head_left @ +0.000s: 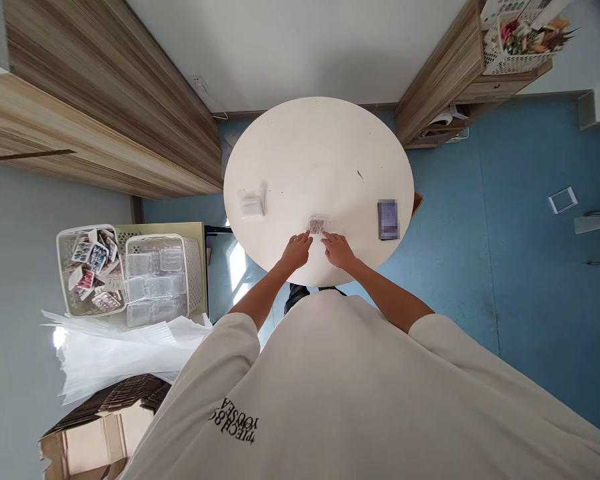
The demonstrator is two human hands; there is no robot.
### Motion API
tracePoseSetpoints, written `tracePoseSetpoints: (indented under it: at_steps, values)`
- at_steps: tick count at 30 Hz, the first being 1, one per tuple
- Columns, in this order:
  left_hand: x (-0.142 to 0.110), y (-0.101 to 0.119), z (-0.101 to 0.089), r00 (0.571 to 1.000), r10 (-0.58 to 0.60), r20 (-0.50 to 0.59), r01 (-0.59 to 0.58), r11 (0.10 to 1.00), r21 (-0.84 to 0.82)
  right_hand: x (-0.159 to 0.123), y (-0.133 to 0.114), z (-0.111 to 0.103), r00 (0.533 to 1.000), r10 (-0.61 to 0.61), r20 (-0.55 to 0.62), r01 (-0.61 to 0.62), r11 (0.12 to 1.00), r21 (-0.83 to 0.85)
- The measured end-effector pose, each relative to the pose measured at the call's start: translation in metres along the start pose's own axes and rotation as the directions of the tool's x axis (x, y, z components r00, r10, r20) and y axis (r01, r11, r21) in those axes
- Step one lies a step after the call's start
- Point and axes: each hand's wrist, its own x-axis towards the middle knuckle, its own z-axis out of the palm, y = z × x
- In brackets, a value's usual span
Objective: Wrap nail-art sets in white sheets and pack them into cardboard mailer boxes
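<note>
A small clear case [317, 225] with rows of reddish pieces inside lies on the round white table [320, 143], close to its near edge. My left hand [297, 249] has its fingertips at the case's near left corner, fingers bent around that side. At the near right corner my right hand [338, 249] holds with thumb and fingertips, its other fingers curled beside it. The case stays between both hands. What exactly the pieces are is too small to make out.
Stacked clear plastic pieces [252, 205] lie on the table's left; a phone with a blurred screen [389, 220] is at its right. Left of the table stand a white basket of filled packs [63, 267] and a basket of clear boxes [193, 267]. White sheets [125, 350] and cardboard [93, 440] are nearer.
</note>
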Motion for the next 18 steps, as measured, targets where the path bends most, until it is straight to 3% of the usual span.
tracePoseSetpoints:
  at_steps: [11, 15, 18]
  values:
    - [0.002, 0.006, 0.000, 0.997, -0.069, 0.019, 0.069, 0.998, 0.004, 0.005, -0.004, -0.004, 0.998, 0.039, 0.039, -0.035, 0.996, -0.084]
    - [-0.001, 0.005, -0.011, 0.995, -0.094, 0.020, 0.095, 0.991, -0.089, 0.006, -0.009, -0.012, 0.998, 0.065, 0.019, -0.065, 0.998, -0.021]
    - [-0.011, 0.002, -0.023, 0.991, -0.127, -0.051, 0.117, 0.979, -0.169, 0.008, -0.013, -0.022, 0.998, 0.051, -0.032, -0.049, 0.997, 0.053]
